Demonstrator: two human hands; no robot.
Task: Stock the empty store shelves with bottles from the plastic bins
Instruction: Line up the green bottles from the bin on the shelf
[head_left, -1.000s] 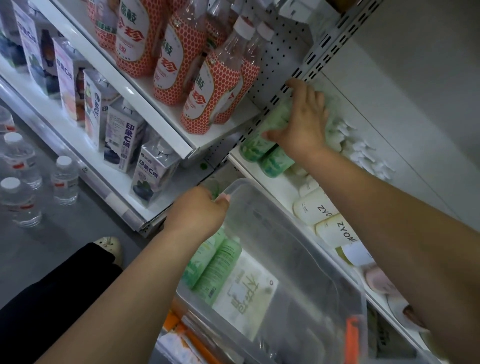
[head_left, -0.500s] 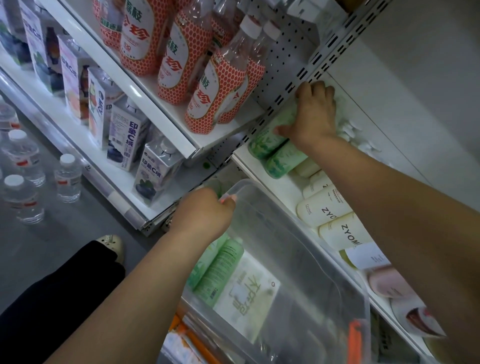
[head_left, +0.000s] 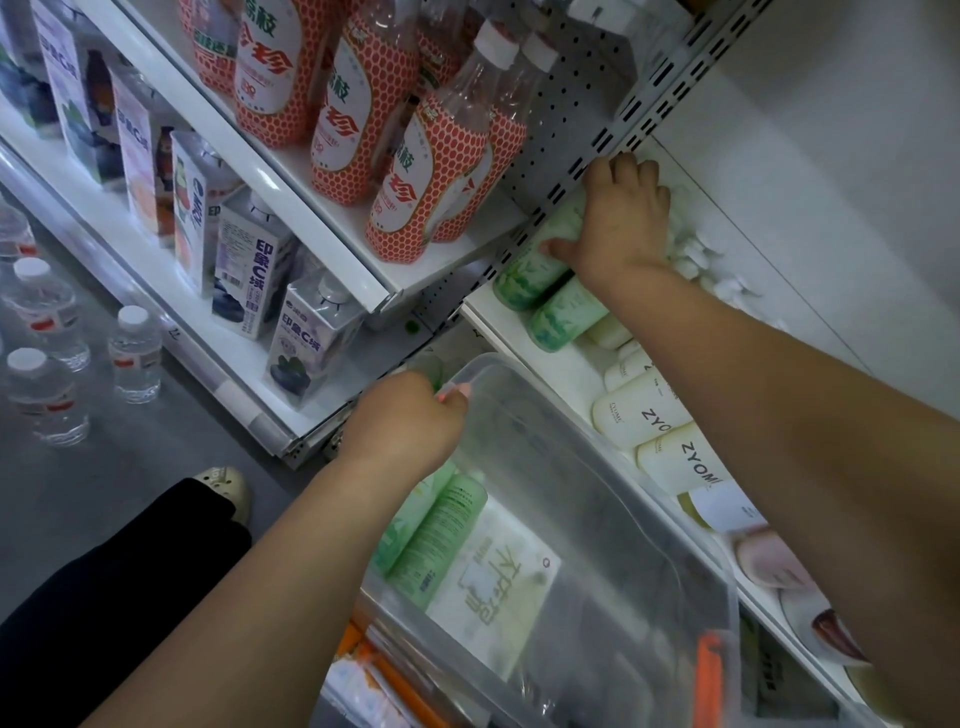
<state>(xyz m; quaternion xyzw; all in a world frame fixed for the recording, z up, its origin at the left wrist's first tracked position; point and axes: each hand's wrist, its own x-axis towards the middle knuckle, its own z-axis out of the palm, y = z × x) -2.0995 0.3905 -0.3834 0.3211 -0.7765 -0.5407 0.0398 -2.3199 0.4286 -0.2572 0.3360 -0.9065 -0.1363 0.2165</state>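
Green bottle sits deeper on the white shelf than a moment ago, pushed toward 12 o'clock, second green bottle touching it. Right hand grip closed over its top. Left hand unmoved, grip clamped on plastic bin rim; two more green bottles lie inside at 6 o'clock.

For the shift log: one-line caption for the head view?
Right hand sets a green bottle on the shelf while left hand grips the bin rim.
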